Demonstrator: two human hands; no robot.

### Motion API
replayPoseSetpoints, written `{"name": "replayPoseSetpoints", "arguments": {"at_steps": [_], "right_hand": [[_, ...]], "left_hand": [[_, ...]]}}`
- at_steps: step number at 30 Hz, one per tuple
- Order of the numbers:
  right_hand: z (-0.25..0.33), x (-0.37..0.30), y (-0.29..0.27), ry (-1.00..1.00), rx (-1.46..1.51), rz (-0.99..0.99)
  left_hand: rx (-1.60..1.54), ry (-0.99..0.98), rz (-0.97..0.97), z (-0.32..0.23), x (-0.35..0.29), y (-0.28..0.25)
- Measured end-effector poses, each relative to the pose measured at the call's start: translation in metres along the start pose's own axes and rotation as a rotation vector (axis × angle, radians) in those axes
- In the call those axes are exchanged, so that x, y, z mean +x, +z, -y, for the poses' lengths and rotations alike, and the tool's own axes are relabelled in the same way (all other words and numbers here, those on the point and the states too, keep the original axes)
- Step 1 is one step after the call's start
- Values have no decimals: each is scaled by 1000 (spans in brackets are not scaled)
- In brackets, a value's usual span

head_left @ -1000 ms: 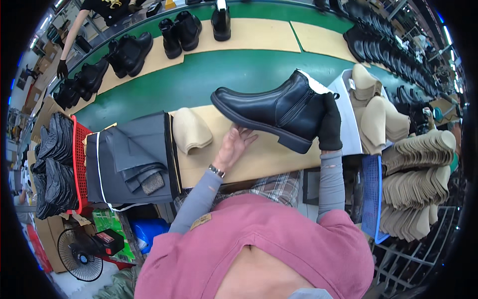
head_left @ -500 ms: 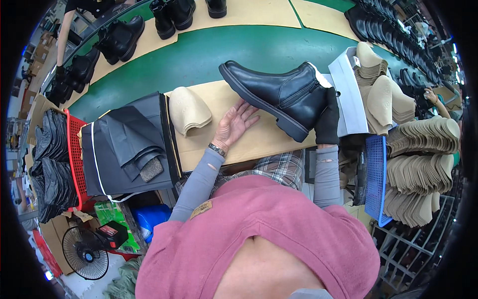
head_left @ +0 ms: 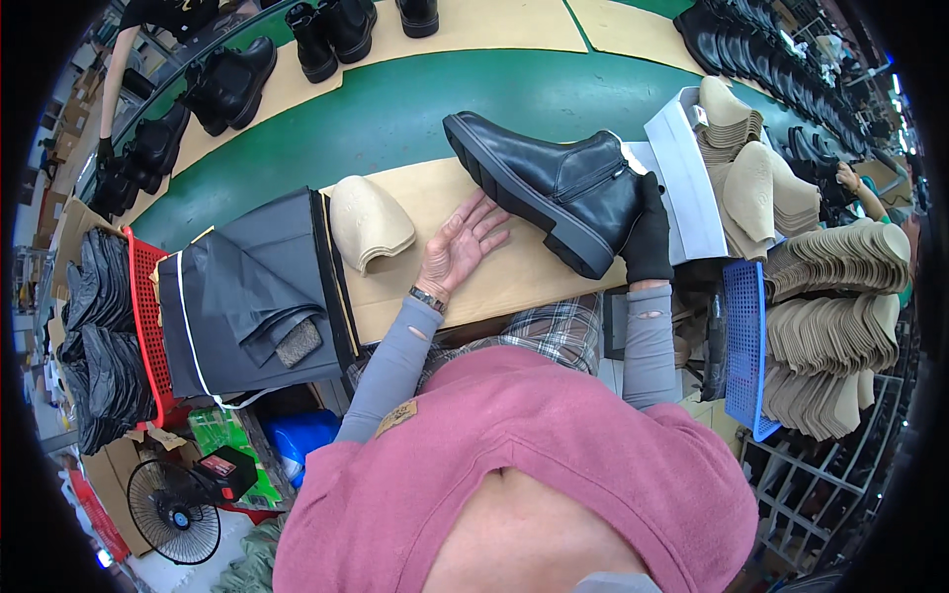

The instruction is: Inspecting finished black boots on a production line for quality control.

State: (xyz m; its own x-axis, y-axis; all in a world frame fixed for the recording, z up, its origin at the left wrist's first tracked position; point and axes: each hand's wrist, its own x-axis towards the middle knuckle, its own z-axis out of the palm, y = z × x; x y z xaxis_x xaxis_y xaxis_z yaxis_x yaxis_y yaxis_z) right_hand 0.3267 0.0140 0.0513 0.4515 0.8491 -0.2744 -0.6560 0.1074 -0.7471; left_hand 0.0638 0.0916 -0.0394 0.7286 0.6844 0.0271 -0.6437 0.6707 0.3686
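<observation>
A black leather ankle boot (head_left: 568, 188) with a side zip is held above the cardboard sheet (head_left: 415, 301), its toe pointing up and to the left. My right hand (head_left: 647, 229), in a black glove, grips it at the heel and back of the shaft; some of the fingers are hidden. Bare and palm up, my left hand (head_left: 458, 242) lies open beneath the boot's front, fingers spread close to the sole. Whether the fingertips touch the sole, I cannot tell. Just left of that hand sits a small stack of beige moulded paper inserts (head_left: 371, 222).
Black sheets (head_left: 247, 287) tied with white cord lie left, beside a red basket (head_left: 148, 326). At right stand a white box (head_left: 682, 178) and a blue basket (head_left: 746, 346) with beige inserts. Black boots (head_left: 232, 84) line the green table's (head_left: 415, 94) far side. A fan (head_left: 176, 512) stands lower left.
The boot has rolled in my right hand, so more of its sole faces me, and its toe has shifted slightly right. My left hand stays open in nearly the same place.
</observation>
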Motion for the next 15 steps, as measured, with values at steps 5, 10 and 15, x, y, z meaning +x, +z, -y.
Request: {"name": "replayPoseSetpoints", "arguments": {"at_steps": [5,10,15], "right_hand": [[3,-2,4,-3,-11,19],[4,-1,5,-3,15,36],[3,-1,4,-29,10,34]], "left_hand": [[-11,3,9,0,0,-2],[-11,9,-2,1,0,-3],[-12,15,1,1,-1,-1]]}}
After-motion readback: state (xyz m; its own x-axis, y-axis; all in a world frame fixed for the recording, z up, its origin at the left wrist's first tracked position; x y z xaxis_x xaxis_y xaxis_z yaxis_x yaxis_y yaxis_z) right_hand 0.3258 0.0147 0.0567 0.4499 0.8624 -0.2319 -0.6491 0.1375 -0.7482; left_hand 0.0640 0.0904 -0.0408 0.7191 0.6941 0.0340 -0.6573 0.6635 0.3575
